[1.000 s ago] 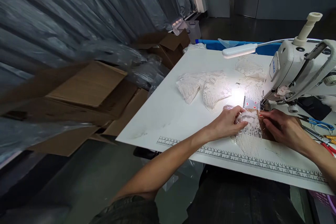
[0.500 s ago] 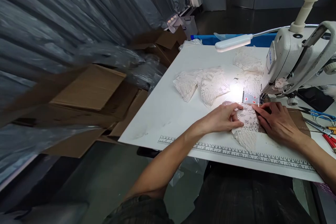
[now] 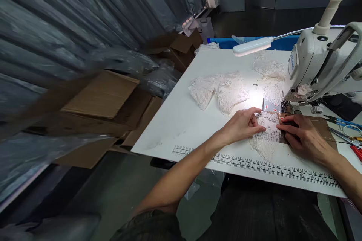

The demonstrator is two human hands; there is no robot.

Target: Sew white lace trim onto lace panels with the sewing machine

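Note:
A white lace piece (image 3: 266,135) lies on the table just in front of the needle area of a white sewing machine (image 3: 305,60). On its left edge rests my left hand (image 3: 243,124), with thumb and index finger apart and their tips on the lace. My right hand (image 3: 304,135) lies at the lace's right edge, fingertips touching it, over a brown sheet (image 3: 319,128). More lace (image 3: 273,90) lies behind the metal plate (image 3: 270,106), beside the presser foot. Another lace piece (image 3: 220,88) is spread out to the left.
Blue-handled scissors (image 3: 346,122) and a red-handled tool (image 3: 356,152) lie at the right. A lamp (image 3: 252,46) hangs over the table. A printed ruler (image 3: 254,165) runs along the front edge. Cardboard boxes (image 3: 102,94) stand left of the table.
My right hand's fingertips have shifted slightly toward me, down along the lace's right edge. My left thumb has moved slightly right on the lace. The view has shifted a little.

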